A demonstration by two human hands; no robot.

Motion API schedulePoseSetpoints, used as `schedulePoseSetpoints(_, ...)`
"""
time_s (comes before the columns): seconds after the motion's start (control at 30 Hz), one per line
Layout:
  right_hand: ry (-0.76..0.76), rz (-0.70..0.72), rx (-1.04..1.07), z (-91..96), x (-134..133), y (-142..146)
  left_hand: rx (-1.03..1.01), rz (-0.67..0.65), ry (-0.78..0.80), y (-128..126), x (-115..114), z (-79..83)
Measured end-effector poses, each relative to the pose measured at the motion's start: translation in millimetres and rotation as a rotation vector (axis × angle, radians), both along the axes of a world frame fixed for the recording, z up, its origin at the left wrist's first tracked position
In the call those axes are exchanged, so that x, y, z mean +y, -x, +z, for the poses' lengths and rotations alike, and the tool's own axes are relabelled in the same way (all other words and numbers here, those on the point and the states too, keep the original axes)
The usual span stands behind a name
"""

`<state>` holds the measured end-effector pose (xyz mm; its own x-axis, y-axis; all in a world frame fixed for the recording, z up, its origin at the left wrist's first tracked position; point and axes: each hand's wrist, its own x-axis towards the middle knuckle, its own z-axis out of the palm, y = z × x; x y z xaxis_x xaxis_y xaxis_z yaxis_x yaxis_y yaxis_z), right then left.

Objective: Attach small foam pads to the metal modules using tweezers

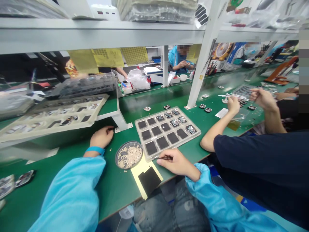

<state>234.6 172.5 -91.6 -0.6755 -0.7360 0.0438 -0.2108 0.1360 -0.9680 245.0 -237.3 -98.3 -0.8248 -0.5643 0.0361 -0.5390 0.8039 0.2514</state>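
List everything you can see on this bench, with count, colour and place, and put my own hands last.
Bench: one, green, across the view.
Tray: one, clear, centre, dark squares and a few parts in its pockets.
Dish: one, round, dark-rimmed, full of small pale bits, left of tray.
Sheet: one, yellow with black patch, at the near edge.
Long tray: one, beige, on the left stand.
Co-worker's arm: dark sleeve, right.
Tweezers: one, dark, in right hand.
Left hand: bare, resting by the stand foot, blue wristband.
Right hand: fingers pinching tweezers at tray's near edge.
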Motion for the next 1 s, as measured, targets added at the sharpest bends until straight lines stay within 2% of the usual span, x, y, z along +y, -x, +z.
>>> schedulePoseSetpoints(0.17,-0.056,0.019,0.010,-1.2,2.5,-0.5,-0.137,0.005,0.061,-14.7,17.0,25.6)
schedulePoseSetpoints(0.27,-0.101,0.054,0.014,-1.0,4.4,-0.2,-0.186,0.009,0.062,-33.5,45.0,50.0)
schedulePoseSetpoints(0.33,-0.111,0.076,0.038,0.2,5.3,0.0,-0.078,-0.048,-0.003,-42.0,74.1,66.0)
schedulePoseSetpoints(0.4,-0.107,0.095,0.058,1.7,6.4,-0.1,0.141,-0.200,-0.159,-39.2,104.6,78.6)
schedulePoseSetpoints(0.5,-0.091,0.115,0.061,3.7,10.0,-0.7,0.242,-0.381,-0.226,-4.3,135.0,88.7)
schedulePoseSetpoints(0.6,-0.035,0.127,0.078,4.2,16.8,-1.1,0.140,-0.440,-0.137,62.8,136.9,87.3)
schedulePoseSetpoints(0.67,0.030,0.118,0.091,3.4,21.6,-0.4,-0.027,-0.353,-0.057,113.0,127.7,80.2)
schedulePoseSetpoints(0.73,0.090,0.090,0.084,1.8,24.9,1.0,-0.100,-0.272,-0.069,157.2,117.5,69.5)
schedulePoseSetpoints(0.8,0.121,0.059,0.059,0.0,26.0,2.7,-0.153,-0.197,-0.092,189.9,111.0,57.6)
schedulePoseSetpoints(0.9,0.152,0.019,0.018,-1.2,25.0,4.8,-0.166,-0.143,-0.096,214.8,108.4,43.3)
schedulePoseSetpoints(1.0,0.206,-0.008,-0.022,-0.9,25.6,6.0,-0.123,-0.146,-0.104,216.7,107.0,39.8)
